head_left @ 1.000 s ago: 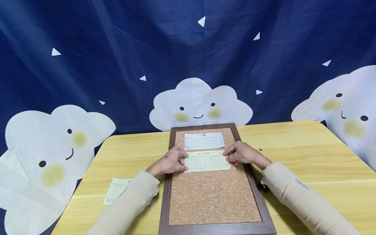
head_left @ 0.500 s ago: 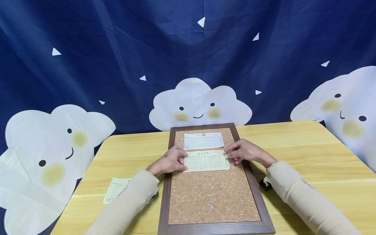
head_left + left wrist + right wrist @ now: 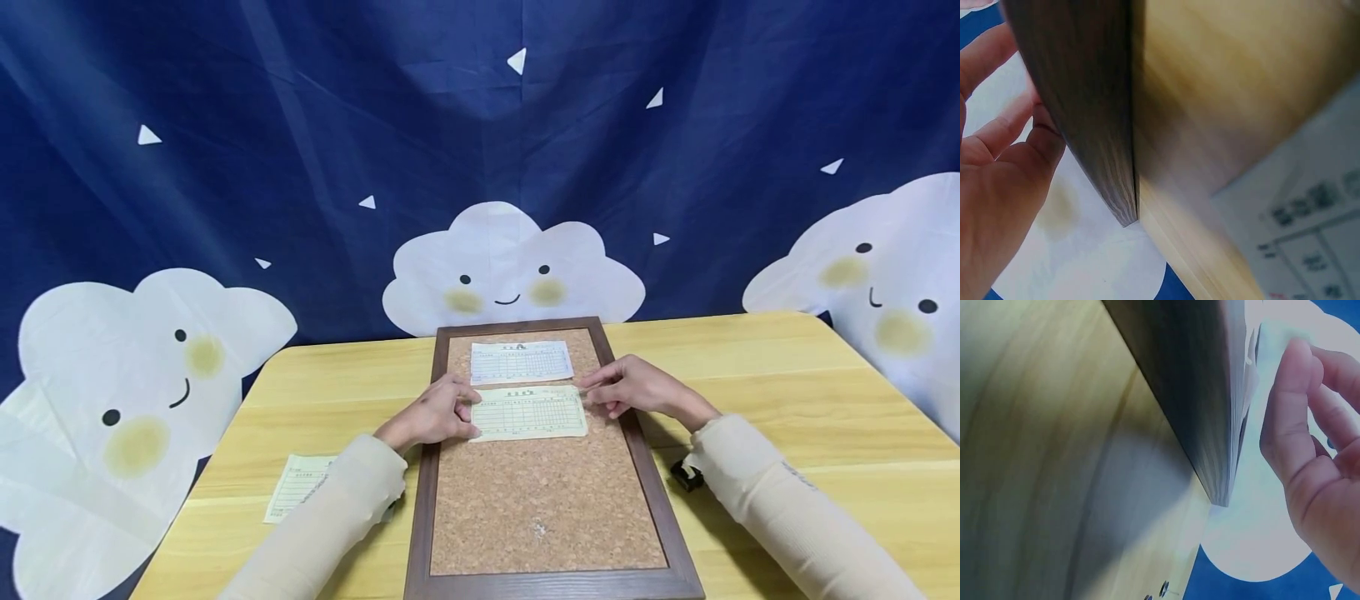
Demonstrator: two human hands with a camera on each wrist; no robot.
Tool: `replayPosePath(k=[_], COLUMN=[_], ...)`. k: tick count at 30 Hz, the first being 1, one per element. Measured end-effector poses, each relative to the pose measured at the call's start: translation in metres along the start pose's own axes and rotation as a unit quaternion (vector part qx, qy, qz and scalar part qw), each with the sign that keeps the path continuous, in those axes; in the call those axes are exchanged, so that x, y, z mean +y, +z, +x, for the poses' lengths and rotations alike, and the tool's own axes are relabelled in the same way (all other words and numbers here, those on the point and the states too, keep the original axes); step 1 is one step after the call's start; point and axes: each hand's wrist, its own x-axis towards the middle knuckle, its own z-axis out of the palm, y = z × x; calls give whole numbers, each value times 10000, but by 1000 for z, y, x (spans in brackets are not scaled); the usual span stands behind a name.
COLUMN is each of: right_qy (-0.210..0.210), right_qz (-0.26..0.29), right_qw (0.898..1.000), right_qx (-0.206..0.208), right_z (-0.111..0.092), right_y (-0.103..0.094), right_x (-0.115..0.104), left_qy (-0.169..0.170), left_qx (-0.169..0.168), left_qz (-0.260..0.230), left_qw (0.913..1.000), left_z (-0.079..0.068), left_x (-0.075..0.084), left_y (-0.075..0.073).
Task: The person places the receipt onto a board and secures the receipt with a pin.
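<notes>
A framed cork board [image 3: 543,492] lies on the table, with a white-blue printed form [image 3: 520,364] near its far end. Just below that form lies a pale yellow printed form [image 3: 528,417]. My left hand [image 3: 431,412] rests at the yellow form's left edge, forefinger by the upper corner and thumb by the lower. My right hand [image 3: 641,388] hovers beside its upper right corner, fingertips close together with nothing visible between them. In the right wrist view the right thumb [image 3: 1291,394] shows beside the dark frame [image 3: 1191,381].
Another yellowish form [image 3: 288,487] lies on the wooden table [image 3: 337,367], partly under the left forearm. Small round shiny pieces [image 3: 1164,589] sit to the board's right. A black object [image 3: 686,475] shows by the right cuff. A blue cloud-print curtain [image 3: 450,100] hangs behind.
My right hand has let go of the yellow form's right edge and moved slightly right. The left hand stays at the left edge, and the form lies in the same place.
</notes>
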Motion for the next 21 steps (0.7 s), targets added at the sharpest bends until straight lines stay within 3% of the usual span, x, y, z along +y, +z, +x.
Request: replayPosePath(k=[21], right_qy=[-2], right_qz=[8], right_qw=[9999], right_qx=[109], right_z=[-12], right_y=[-13], right_x=[9], left_qy=[24], left_qx=[-54], left_qz=[-153], left_qw=[9999], left_z=[-1], left_x=[-1], left_y=[0])
